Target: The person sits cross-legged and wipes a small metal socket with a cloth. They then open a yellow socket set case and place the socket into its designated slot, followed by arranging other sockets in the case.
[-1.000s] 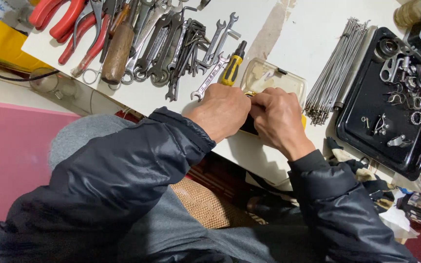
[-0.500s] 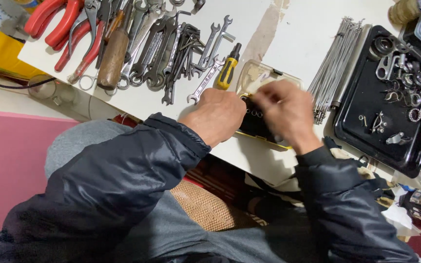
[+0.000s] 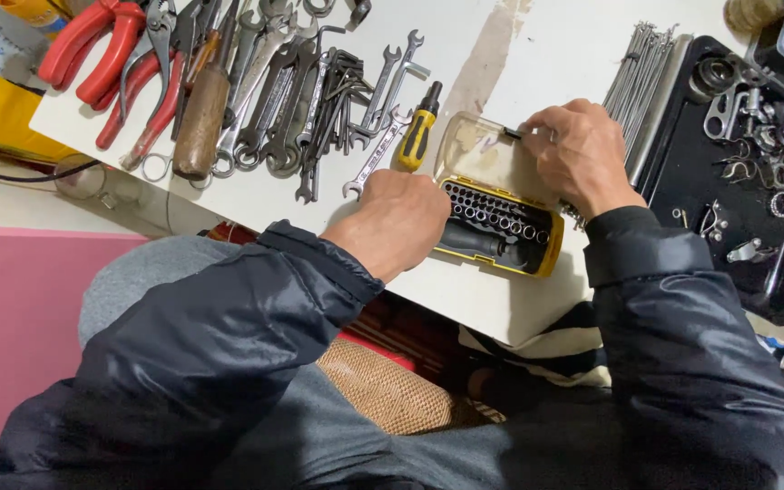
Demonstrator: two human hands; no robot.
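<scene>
The yellow bit case (image 3: 501, 218) sits open on the white worktop (image 3: 555, 54), clear lid flipped back, rows of sockets showing. Left hand (image 3: 396, 222) rests against the case's left end, fingers curled, can't tell if that grip actually has anything. Right hand (image 3: 583, 154) pinches a small dark bit (image 3: 512, 134) over the lid. Yellow-handled screwdriver (image 3: 419, 136) lies just beside it, wrenches (image 3: 319, 91) piled further left, black parts tray (image 3: 737, 163) to the right.
</scene>
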